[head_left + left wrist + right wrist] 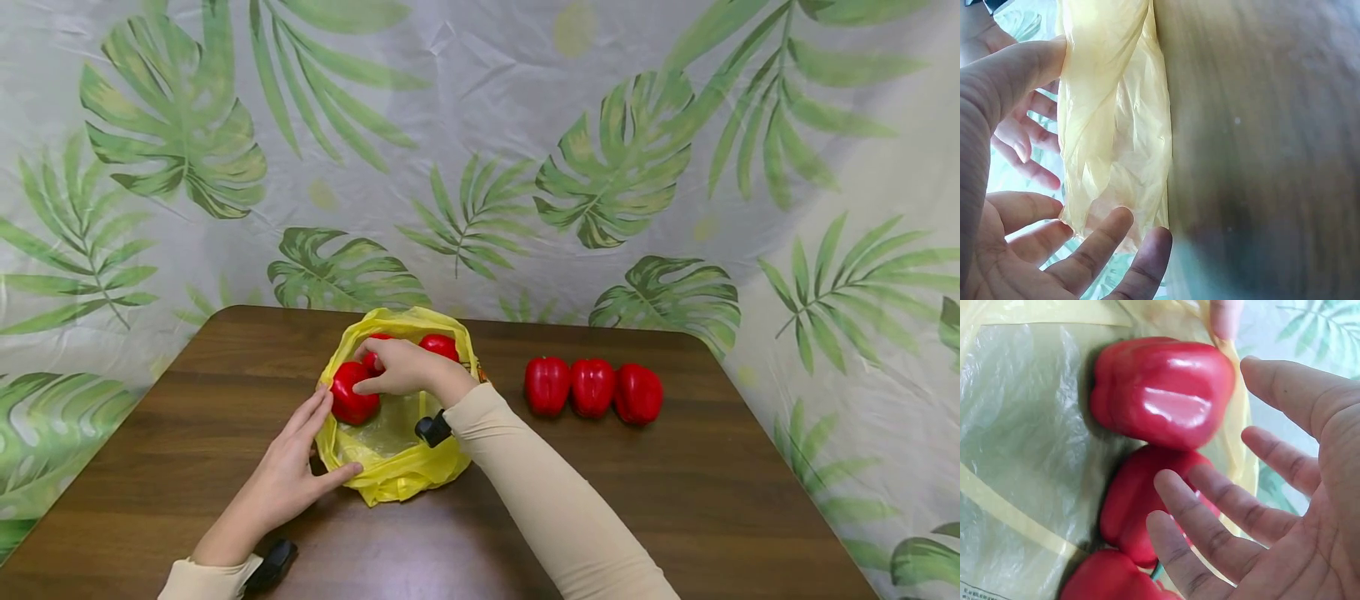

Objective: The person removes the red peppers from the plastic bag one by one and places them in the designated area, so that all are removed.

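Observation:
A yellow plastic bag (408, 483) stands with its mouth spread wide, its rim folded outward. Inside lie a red bell pepper (352, 404) on the left, another red bell pepper (439, 345) at the back right, and one partly hidden under the fingers. My right hand (408, 367) reaches over the bag's mouth; its fingers (1175, 550) are spread and loosely bent above the peppers, holding nothing. The left hand (288, 475) lies along the bag's left side, thumb at the front rim and extended fingers (1091, 253) touching the plastic from outside.
Three more red bell peppers (592, 387) stand in a row on the brown wooden table (645, 492), right of the bag. A leaf-patterned cloth (480, 125) hangs behind the table's far edge. Both wrists wear small black cameras.

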{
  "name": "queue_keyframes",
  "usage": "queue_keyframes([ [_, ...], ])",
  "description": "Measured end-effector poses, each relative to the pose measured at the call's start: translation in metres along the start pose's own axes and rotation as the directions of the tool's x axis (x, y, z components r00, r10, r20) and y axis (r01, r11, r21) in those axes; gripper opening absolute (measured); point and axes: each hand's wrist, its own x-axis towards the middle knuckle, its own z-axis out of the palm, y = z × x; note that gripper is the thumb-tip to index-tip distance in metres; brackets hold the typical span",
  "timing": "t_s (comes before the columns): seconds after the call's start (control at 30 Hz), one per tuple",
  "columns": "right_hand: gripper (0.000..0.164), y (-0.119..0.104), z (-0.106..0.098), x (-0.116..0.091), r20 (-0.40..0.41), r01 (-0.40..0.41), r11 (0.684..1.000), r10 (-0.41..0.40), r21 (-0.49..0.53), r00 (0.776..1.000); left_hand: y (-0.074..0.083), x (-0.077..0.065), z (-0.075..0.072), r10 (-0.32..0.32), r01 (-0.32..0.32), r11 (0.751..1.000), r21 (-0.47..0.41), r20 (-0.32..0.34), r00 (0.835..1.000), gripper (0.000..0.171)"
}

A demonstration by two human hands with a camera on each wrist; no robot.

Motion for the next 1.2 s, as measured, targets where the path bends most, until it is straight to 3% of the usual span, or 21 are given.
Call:
queue_keyframes([
  [0.23, 0.058, -0.008, 0.009, 0.004, 0.004, 0.011, 0.996, -0.011, -0.087, 1.000, 0.000, 0.000, 0.000, -0.001, 0.001, 1.000, -0.009, -0.004, 1.000, 0.107],
  [0.53, 0.069, -0.015, 0.016, 0.004, 0.017, -0.068, 0.986, 0.071, -0.153, 0.997, -0.004, -0.001, 0.004, 0.014, -0.014, 1.000, -0.004, -0.016, 1.000, 0.108],
  [1.2, 0.057, -0.022, 0.015, 0.006, -0.004, -0.089, 0.969, 0.090, -0.229, 0.996, -0.002, 0.000, 0.004, 0.018, -0.018, 1.000, 0.002, -0.023, 1.000, 0.107],
])
